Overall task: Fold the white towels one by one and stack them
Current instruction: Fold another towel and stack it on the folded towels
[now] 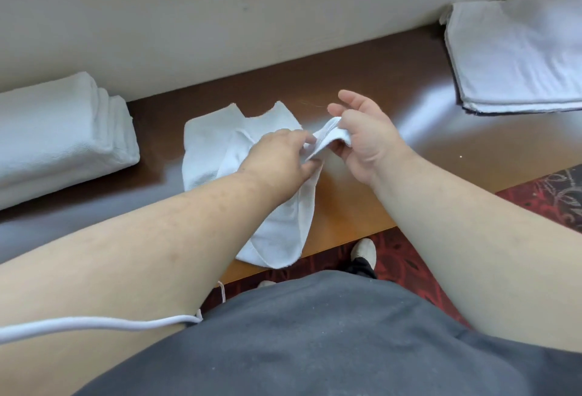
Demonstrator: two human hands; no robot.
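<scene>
Fingers of our right hand (365, 140) pinch one raised edge of the white towel (220, 156); left hand (280, 159) fingers curl on the same edge, just beside. The rest lies rumpled mid wooden table (362, 80), its near corner at the front edge. Risks: uneven pull skews the fold; cloth slides off the front edge. Folded stack (56, 131) sits left, flat towel pile (516, 52) right, both well apart.

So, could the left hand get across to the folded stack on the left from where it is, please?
Probably yes: the left hand grips the loose towel, but only bare table lies between it and the folded stack.
</scene>
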